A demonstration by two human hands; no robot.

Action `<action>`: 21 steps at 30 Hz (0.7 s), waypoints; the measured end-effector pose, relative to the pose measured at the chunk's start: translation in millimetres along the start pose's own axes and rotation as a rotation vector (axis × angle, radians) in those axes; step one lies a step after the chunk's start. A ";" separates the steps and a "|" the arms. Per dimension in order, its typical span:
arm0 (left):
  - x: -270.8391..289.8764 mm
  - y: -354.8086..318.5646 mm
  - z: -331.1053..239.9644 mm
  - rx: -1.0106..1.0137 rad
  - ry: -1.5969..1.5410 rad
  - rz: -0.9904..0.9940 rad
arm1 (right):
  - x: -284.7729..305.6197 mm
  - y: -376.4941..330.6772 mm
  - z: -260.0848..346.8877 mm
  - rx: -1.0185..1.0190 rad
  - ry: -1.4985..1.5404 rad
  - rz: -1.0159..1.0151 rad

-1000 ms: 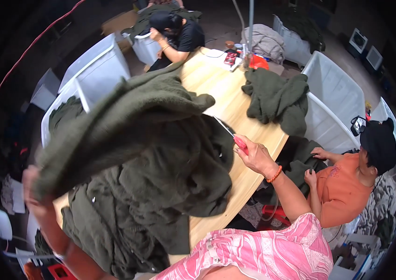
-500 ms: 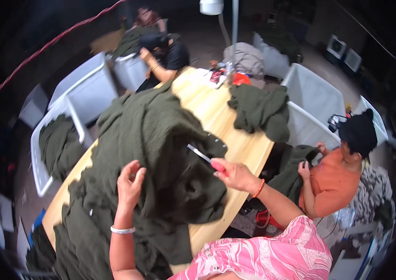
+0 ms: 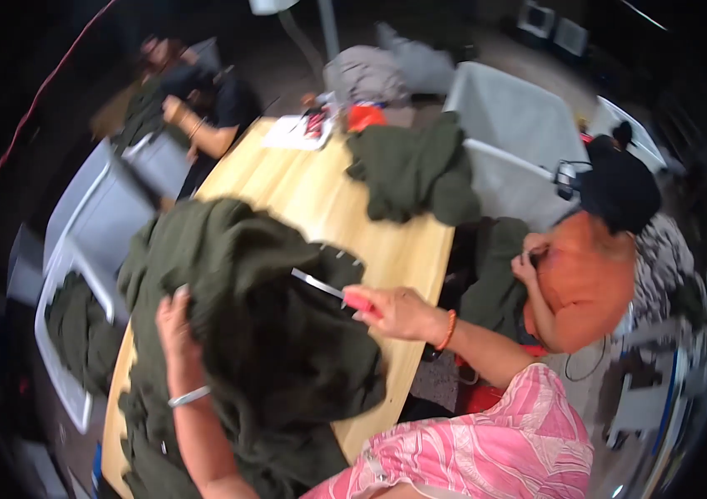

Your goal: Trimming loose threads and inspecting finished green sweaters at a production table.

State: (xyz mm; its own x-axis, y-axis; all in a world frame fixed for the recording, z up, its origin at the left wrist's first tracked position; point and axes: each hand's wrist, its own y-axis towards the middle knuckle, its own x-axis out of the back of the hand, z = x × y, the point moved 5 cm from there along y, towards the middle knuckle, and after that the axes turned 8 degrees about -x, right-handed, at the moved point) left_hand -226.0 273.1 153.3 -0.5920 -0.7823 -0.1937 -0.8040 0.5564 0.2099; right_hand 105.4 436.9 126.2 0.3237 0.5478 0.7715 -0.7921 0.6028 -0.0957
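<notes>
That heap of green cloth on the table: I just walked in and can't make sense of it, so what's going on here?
A person in pink works at a wooden table. Their left hand presses on a big dark green garment, and their right hand holds red-handled scissors over it. Another green pile lies further up the table. A person in orange sits at the right with more green cloth, and a third person bends over white bins at the far left.
</notes>
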 end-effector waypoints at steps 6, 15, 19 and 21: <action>7.5 -77.3 76.2 0.046 -0.251 -0.067 | -11.9 3.2 81.9 0.234 -0.087 0.246; 25.1 -118.0 96.5 0.048 -0.218 -0.161 | -8.1 39.4 116.9 0.336 -0.351 0.024; 25.8 -122.4 94.0 0.005 -0.208 -0.177 | 2.3 41.0 131.5 0.295 -0.288 0.127; 31.8 -122.5 95.4 0.049 -0.211 -0.196 | -7.0 26.4 138.4 0.311 -0.375 0.230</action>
State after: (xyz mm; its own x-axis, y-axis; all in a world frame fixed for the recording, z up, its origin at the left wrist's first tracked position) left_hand -151.7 206.7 30.0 -0.4192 -0.8038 -0.4222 -0.9031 0.4170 0.1027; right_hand 10.5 368.7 205.3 -0.0383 0.3664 0.9297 -0.9550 0.2603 -0.1420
